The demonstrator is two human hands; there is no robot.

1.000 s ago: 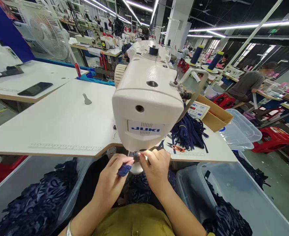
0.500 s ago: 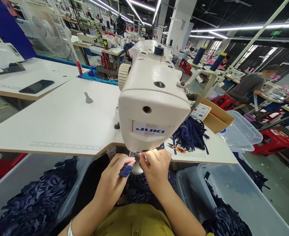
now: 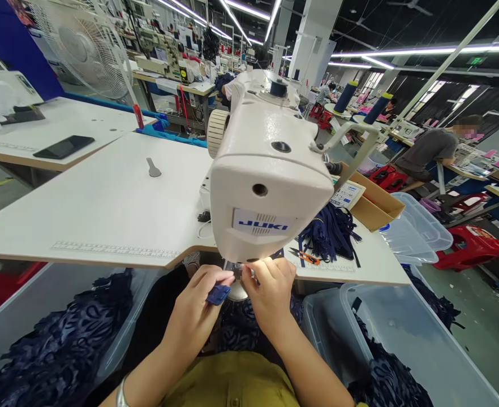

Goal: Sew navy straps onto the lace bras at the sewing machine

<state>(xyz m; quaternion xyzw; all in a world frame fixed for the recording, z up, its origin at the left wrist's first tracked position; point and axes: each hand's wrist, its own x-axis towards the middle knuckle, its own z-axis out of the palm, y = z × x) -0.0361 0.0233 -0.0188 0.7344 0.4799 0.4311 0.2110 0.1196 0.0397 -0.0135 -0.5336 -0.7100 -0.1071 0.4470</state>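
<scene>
A white sewing machine [image 3: 270, 186] stands in front of me, and both my hands are just below its head, by the needle area. My left hand [image 3: 196, 302] is closed, pinching a small piece of navy fabric [image 3: 218, 294] whose end sticks out below the fingers. My right hand [image 3: 271, 291] is also closed, thumb and fingertips pressed together close to the presser foot; what lies between them is too small and hidden to make out. Under the hands shows the machine's rounded metal bed [image 3: 237, 292].
Right of the machine lie a bundle of navy straps [image 3: 330, 232] and orange thread snips [image 3: 305, 256], near a cardboard box [image 3: 377, 200]. Plastic bins with navy fabric flank me, left [image 3: 122, 350] and right [image 3: 423, 328]. A grey metal piece [image 3: 153, 168] lies on the white table [image 3: 105, 203].
The view has shifted a little, so the machine head appears farther right. Both hands keep nearly the same pose at the needle area, the navy fabric still in my left.
</scene>
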